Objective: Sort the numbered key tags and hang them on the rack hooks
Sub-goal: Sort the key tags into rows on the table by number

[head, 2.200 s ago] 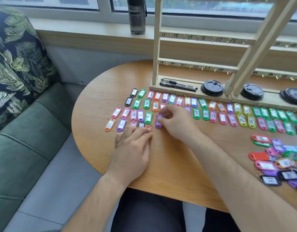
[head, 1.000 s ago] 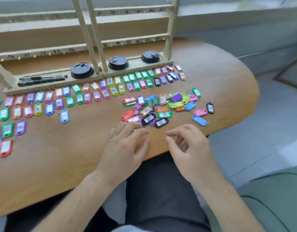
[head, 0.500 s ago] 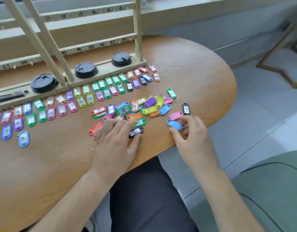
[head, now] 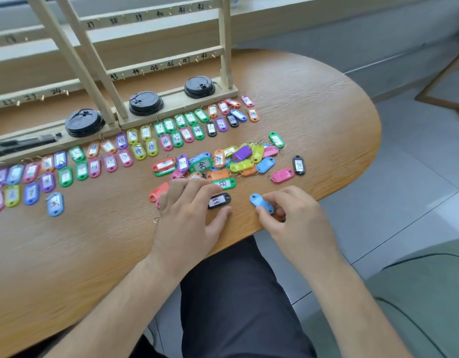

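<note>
Grey floor tiles (head: 417, 164) run past the right of a rounded wooden table (head: 68, 254), and a pale window sill (head: 300, 11) runs behind it. A green seat (head: 417, 293) shows at the lower right.

At the back of the table stands a wooden rack (head: 156, 65) with numbers written along its rails. Three black lids (head: 145, 103) and some dark pens (head: 24, 143) rest on its base.

Just in front of the base, coloured tags lie in tidy rows (head: 135, 148) with their labels up. Nearer the right end, a loose pile (head: 238, 158) of tags lies jumbled, some face down.

The left hand (head: 189, 215) lies flat on the table at the near edge of the pile, fingers spread and partly covering a red tag (head: 159, 189). A black tag (head: 219, 200) lies between its forefinger and thumb.

The right hand (head: 295, 215) is just beside it, close to the table's edge. It pinches a blue tag (head: 260, 202) by its near end between thumb and fingers. No label shows on the blue tag, and its far end points toward the pile.
</note>
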